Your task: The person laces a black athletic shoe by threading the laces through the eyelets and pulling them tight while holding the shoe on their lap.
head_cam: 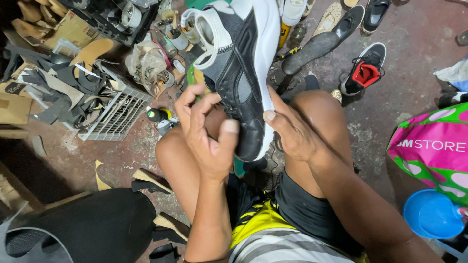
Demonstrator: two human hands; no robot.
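At the bottom of the frame we see our striped shirt and yellow-and-black shorts, with our bare knees rising toward the centre. Just above them our left hand curls its fingers against the toe end of a black-and-white sneaker, thumb pressed to the black leather, so that grip is closed on the shoe. Our right hand clasps the white sole edge from the other side, thumb laid along the rim, likewise closed on it. The sneaker stands in the middle of the frame, toe down between the knees and collar up toward the top edge. At lower right a blue plastic bowl sits under a pink-and-green shopping bag. Farther off, at upper right, a black sneaker with a red lining lies on the concrete floor. At upper left, leather scraps and a white wire grille crowd the floor.
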